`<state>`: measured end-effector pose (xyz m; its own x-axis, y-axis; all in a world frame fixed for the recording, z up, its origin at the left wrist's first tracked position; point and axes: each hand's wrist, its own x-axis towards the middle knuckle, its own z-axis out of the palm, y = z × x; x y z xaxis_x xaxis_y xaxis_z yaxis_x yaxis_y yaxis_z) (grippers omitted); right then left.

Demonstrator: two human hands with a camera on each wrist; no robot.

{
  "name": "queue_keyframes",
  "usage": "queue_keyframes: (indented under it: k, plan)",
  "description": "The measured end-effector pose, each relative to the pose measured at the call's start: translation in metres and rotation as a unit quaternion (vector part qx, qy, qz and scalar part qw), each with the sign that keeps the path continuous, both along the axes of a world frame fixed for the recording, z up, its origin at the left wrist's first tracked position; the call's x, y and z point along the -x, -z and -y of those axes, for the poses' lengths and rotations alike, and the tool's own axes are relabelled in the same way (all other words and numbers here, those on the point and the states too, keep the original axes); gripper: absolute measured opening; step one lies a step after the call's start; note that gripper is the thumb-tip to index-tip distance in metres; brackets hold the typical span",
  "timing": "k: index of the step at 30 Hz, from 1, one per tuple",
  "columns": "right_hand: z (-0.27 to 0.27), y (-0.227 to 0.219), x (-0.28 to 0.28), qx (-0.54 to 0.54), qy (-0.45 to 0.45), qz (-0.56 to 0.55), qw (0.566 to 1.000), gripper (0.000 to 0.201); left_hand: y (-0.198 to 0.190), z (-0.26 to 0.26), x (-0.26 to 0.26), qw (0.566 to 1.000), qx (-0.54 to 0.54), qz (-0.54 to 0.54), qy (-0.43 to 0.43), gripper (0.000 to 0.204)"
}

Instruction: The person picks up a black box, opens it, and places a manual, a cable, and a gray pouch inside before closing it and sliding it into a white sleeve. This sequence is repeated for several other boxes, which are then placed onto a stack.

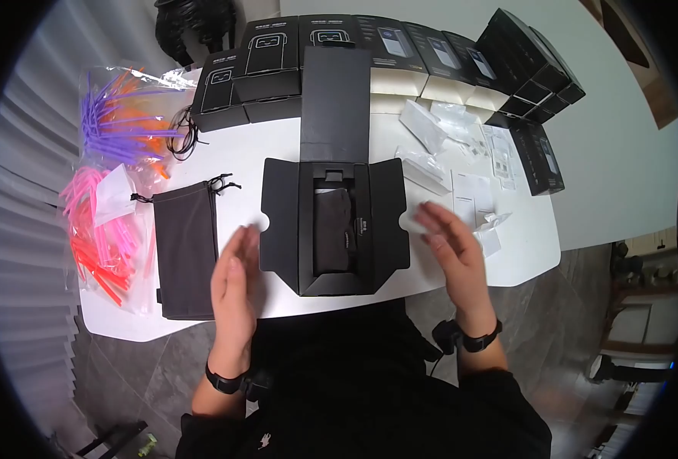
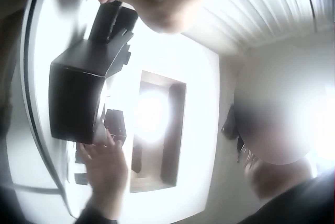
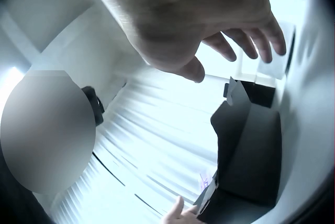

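Note:
An opened black box stands on the white table, its long lid raised at the back and a side flap folded out to each side. Inside lies a dark fabric-like bundle, with a narrow dark piece carrying small white print along its right. My left hand is held beside the left flap, fingers extended and nothing in its grasp. Opposite it, my right hand hovers by the right flap with its fingers spread and empty. The right wrist view shows the right hand above the box flaps.
A dark drawstring pouch lies left of the box. Farther left are plastic bags of purple and orange sticks and pink and red sticks. Black boxes line the back. White packaging and papers lie to the right.

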<state>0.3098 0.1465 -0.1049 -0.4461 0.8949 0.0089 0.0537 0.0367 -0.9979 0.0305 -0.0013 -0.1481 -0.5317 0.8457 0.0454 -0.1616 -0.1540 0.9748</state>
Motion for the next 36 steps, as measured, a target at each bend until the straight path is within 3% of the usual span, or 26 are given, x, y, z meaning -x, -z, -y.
queue_keyframes:
  k: [1, 5, 7, 9, 13, 17, 19, 22, 25, 28, 31, 32, 36]
  plan:
    - [0.004, 0.006, 0.002, 0.067, -0.021, -0.055, 0.996, 0.042, -0.003, -0.001, -0.001, 0.999, -0.002, 0.001, 0.041, 0.064]
    - [0.014, 0.001, 0.020, -0.146, -0.089, 0.052, 0.984, 0.045, -0.013, -0.010, -0.012, 0.982, -0.060, -0.147, 0.106, 0.067]
    - [0.019, -0.006, 0.034, -0.185, -0.080, 0.073, 0.977, 0.043, -0.022, -0.014, -0.014, 0.962, -0.054, -0.240, 0.121, 0.066]
    - [0.021, -0.008, 0.044, -0.273, -0.084, 0.127, 0.950, 0.043, -0.030, -0.018, -0.017, 0.941, -0.040, -0.311, 0.131, 0.053]
    - [0.019, 0.004, 0.058, -0.374, -0.101, 0.162, 0.907, 0.036, -0.031, -0.021, -0.020, 0.874, -0.020, -0.464, 0.146, 0.048]
    - [0.016, 0.010, 0.058, -0.361, -0.108, 0.154, 0.914, 0.035, -0.029, -0.021, -0.028, 0.812, -0.005, -0.561, 0.160, 0.055]
    - [0.014, 0.013, 0.055, -0.361, -0.118, 0.158, 0.911, 0.040, -0.030, -0.021, -0.033, 0.786, 0.011, -0.595, 0.167, 0.059]
    - [0.020, 0.000, 0.055, -0.322, -0.148, 0.125, 0.927, 0.050, -0.029, -0.019, -0.034, 0.793, 0.018, -0.583, 0.176, 0.064]
    - [0.028, 0.001, 0.059, -0.357, -0.108, 0.148, 0.916, 0.064, -0.028, -0.019, -0.033, 0.798, 0.014, -0.581, 0.161, 0.064]
    - [0.034, 0.015, 0.054, -0.307, -0.041, 0.108, 0.945, 0.066, -0.036, -0.023, -0.031, 0.777, 0.009, -0.606, 0.169, 0.062]
    - [0.039, 0.019, 0.048, -0.314, -0.001, 0.101, 0.944, 0.065, -0.053, -0.037, -0.030, 0.768, -0.011, -0.601, 0.219, 0.059]
    - [0.039, 0.019, 0.047, -0.313, 0.000, 0.101, 0.944, 0.064, -0.054, -0.043, -0.032, 0.787, -0.017, -0.572, 0.231, 0.059]
    - [0.039, 0.019, 0.043, -0.323, 0.002, 0.112, 0.940, 0.062, -0.058, -0.053, -0.034, 0.747, -0.030, -0.614, 0.254, 0.056]
